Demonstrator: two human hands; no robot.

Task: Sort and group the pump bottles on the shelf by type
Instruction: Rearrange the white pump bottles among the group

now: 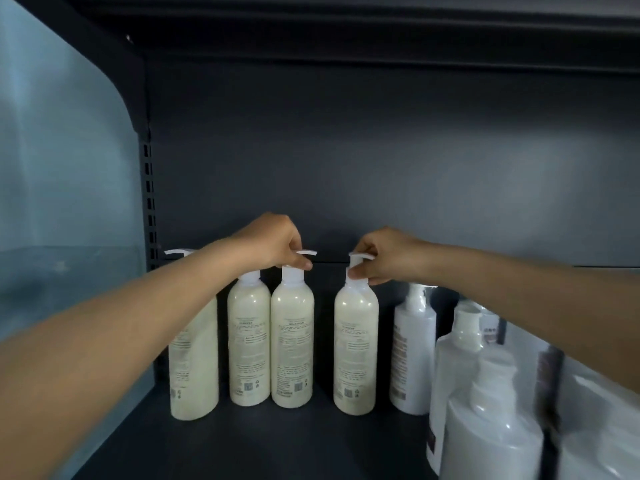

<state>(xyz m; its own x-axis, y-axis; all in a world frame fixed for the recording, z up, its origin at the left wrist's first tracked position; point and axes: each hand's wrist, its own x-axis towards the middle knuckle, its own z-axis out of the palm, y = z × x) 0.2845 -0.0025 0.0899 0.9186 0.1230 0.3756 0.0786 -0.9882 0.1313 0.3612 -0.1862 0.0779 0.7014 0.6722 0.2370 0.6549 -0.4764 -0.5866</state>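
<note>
Several cream pump bottles stand upright in a row on the dark shelf (277, 445). My left hand (277, 242) pinches the pump head of the third cream bottle (292, 344), which stands against the second cream bottle (248, 341). The leftmost cream bottle (194, 368) is partly hidden by my left forearm. My right hand (388, 256) grips the pump of the fourth cream bottle (356, 348), which stands a little apart to the right. White pump bottles (414, 348) of another type stand at the right, some wrapped in clear film (491, 431).
The shelf's dark back panel (381, 168) rises behind the bottles. A translucent side panel (62, 202) closes the left end beside a slotted upright (148, 202). Another shelf (346, 26) hangs overhead. Bare shelf floor lies in front of the cream row.
</note>
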